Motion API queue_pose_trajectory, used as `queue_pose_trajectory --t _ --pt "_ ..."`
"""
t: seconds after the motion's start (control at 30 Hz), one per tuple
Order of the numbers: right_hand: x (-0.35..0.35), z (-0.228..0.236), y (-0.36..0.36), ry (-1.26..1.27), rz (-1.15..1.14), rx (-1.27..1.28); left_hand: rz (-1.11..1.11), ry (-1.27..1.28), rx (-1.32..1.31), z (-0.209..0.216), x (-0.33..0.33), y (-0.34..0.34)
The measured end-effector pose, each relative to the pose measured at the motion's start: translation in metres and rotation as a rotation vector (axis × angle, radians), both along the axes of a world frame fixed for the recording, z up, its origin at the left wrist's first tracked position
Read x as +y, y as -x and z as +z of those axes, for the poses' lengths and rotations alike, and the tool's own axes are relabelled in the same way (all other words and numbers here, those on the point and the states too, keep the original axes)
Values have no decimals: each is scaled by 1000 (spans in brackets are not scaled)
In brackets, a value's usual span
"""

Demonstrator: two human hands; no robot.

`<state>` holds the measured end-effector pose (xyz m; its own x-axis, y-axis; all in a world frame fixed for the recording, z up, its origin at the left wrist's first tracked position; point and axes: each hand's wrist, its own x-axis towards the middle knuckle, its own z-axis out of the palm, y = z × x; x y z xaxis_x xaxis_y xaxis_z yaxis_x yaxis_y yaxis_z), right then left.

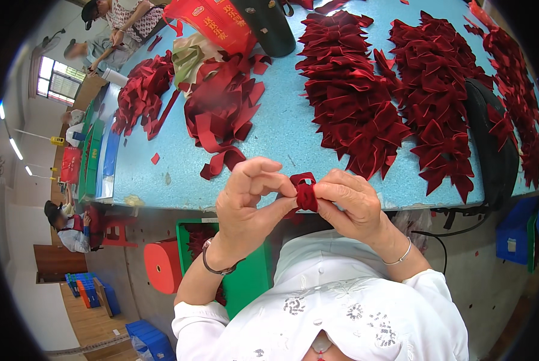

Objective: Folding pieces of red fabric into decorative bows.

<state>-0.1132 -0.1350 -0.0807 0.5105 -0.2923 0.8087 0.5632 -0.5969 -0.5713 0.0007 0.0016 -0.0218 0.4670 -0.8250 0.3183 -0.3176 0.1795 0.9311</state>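
Just off the table's near edge, a small dark red velvet bow is pinched between my two hands. My left hand grips its left side with thumb and forefinger, the other fingers curled above. On the other side, my right hand pinches the bow with thumb and fingertips. Part of the bow is hidden behind the fingers. Beyond my hands, a long row of finished red bows lies on the blue table. Loose red ribbon strips are heaped to the left of that row.
More bow rows lie at the right, beside a black bag. A dark bottle and red bag stand at the back. Below the edge sit a green crate and red stool. Other people are at far left.
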Motion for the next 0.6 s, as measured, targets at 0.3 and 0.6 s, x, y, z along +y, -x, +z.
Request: queue_pose_trajectory --t 0.3,0.6 --pt "4 6 8 143 -120 -15 9 -111 366 12 -1 -1" --pt "6 7 7 194 -40 -93 -152 -508 188 25 -15 -14"
